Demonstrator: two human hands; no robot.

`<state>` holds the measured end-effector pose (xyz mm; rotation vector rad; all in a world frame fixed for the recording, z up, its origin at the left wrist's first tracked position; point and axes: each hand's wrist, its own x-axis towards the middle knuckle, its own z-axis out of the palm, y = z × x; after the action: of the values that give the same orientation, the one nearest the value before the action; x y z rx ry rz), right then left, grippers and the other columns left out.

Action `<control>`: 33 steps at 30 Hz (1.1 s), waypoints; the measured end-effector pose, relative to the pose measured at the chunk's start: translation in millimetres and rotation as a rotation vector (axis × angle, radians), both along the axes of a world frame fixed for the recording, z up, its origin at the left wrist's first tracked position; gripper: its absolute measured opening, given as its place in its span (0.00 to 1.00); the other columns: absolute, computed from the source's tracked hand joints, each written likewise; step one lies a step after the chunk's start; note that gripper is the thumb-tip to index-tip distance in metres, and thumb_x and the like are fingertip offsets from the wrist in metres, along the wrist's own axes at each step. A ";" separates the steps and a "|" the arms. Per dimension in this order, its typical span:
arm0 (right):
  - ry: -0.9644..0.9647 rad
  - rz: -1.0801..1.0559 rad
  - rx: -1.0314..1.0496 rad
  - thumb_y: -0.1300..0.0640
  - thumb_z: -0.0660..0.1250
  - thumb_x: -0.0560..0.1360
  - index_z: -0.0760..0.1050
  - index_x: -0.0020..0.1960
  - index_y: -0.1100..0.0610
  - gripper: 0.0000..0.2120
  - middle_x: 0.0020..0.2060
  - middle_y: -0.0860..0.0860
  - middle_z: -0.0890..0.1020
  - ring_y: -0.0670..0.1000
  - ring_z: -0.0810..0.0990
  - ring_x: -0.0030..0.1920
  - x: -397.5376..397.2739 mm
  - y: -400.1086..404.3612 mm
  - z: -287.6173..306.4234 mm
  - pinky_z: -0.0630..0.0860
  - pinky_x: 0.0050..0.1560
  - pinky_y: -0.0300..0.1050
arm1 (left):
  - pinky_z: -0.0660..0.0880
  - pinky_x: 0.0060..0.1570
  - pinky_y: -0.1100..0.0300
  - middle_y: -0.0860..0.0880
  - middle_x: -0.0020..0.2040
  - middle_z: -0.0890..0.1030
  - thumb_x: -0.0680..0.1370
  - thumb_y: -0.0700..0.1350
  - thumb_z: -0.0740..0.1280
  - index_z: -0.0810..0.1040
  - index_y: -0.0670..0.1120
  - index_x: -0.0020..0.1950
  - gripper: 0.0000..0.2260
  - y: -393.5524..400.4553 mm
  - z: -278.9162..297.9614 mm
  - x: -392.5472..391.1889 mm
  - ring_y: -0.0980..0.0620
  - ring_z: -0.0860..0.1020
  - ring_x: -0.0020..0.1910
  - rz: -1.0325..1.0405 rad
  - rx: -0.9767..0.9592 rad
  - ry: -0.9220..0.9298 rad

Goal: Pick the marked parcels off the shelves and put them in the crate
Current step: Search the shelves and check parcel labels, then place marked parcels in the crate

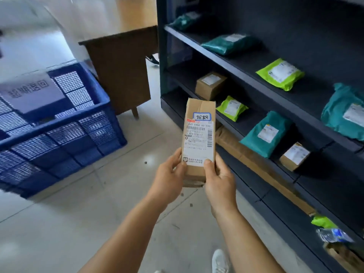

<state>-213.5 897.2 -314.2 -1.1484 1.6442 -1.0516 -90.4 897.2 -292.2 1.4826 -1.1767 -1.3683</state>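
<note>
Holding a tall, narrow brown cardboard parcel (pixel 199 138) upright in front of the dark blue metal shelving unit (pixel 246 75), both hands are clamped on its lower end. The left hand (pixel 167 178) wraps the left edge with its thumb on the front, and the right hand (pixel 219 183) grips the right edge with the thumb pressed on the white shipping label (pixel 198 142). So the parcel is up in the air, off the shelves, between the shelving and the blue plastic mesh crate (pixel 59 123) sitting on the tiled floor to the left.

Writing: a small blue-bordered sticker (pixel 202 116) near the parcel's top reads 超期. The label below has barcodes and a number, something like "642 1468 00 033", though it's too blurry to be sure. The crate has a grey sign (pixel 31 91) on its far wall reading 超期返回.

Still on the shelves: a small brown cardboard box (pixel 210 85) near the left end of a middle shelf, a lime green mailer bag (pixel 231 108) just right of it, and a teal mailer bag (pixel 265 133) at the front edge further along.
</note>
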 end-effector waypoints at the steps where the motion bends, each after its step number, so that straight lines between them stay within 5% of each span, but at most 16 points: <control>1: 0.001 0.045 -0.005 0.49 0.58 0.80 0.70 0.69 0.41 0.17 0.56 0.42 0.81 0.44 0.79 0.54 15.0 -1.8 4.0 0.80 0.51 0.44 | 0.74 0.36 0.74 0.65 0.50 0.80 0.83 0.40 0.56 0.70 0.65 0.60 0.18 3.4 3.9 14.5 0.66 0.79 0.45 0.040 -0.009 0.013; 7: 0.012 0.277 -0.014 0.48 0.57 0.81 0.68 0.70 0.41 0.18 0.58 0.41 0.79 0.44 0.78 0.56 98.5 -23.0 16.1 0.80 0.48 0.38 | 0.72 0.41 0.77 0.63 0.54 0.79 0.83 0.39 0.56 0.69 0.61 0.65 0.18 9.6 18.4 95.3 0.70 0.77 0.50 0.248 -0.008 -0.001; 11: -0.024 0.367 -0.010 0.48 0.57 0.81 0.70 0.67 0.40 0.16 0.56 0.40 0.80 0.44 0.79 0.54 150.9 -48.5 14.8 0.81 0.52 0.46 | 0.70 0.39 0.79 0.62 0.54 0.79 0.82 0.38 0.56 0.69 0.60 0.66 0.19 -3.1 20.9 141.3 0.73 0.77 0.47 0.364 -0.005 -0.032; 14: -0.038 0.426 -0.017 0.50 0.58 0.80 0.71 0.66 0.40 0.16 0.54 0.40 0.82 0.44 0.80 0.52 189.8 -77.0 11.1 0.80 0.52 0.48 | 0.72 0.43 0.74 0.61 0.57 0.80 0.82 0.41 0.57 0.69 0.62 0.67 0.19 -24.1 18.9 176.0 0.66 0.78 0.52 0.447 0.032 -0.041; 19: -0.056 0.529 0.013 0.49 0.58 0.81 0.68 0.70 0.42 0.18 0.58 0.41 0.80 0.43 0.79 0.55 247.9 -136.6 9.6 0.78 0.45 0.33 | 0.75 0.54 0.67 0.60 0.60 0.79 0.83 0.43 0.57 0.66 0.61 0.71 0.19 -72.4 17.3 230.3 0.63 0.77 0.58 0.538 0.070 -0.045; 29: -0.045 0.677 0.043 0.48 0.58 0.81 0.66 0.71 0.40 0.19 0.58 0.40 0.80 0.43 0.79 0.57 361.4 -225.9 6.7 0.80 0.55 0.46 | 0.76 0.59 0.57 0.61 0.59 0.79 0.82 0.45 0.58 0.64 0.61 0.73 0.20 -145.9 13.6 332.8 0.61 0.77 0.58 0.711 0.097 -0.020; 33: -0.031 0.687 0.036 0.49 0.58 0.80 0.68 0.70 0.41 0.18 0.57 0.40 0.80 0.43 0.79 0.56 420.3 -253.1 4.1 0.78 0.57 0.48 | 0.77 0.55 0.61 0.62 0.56 0.80 0.82 0.45 0.59 0.65 0.60 0.72 0.20 -169.3 7.9 389.6 0.63 0.79 0.54 0.737 0.100 0.015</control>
<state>206.8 644.2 -310.1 -1.5079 1.0965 -0.5854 299.1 727.9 -284.2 1.7303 -0.4582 -0.9239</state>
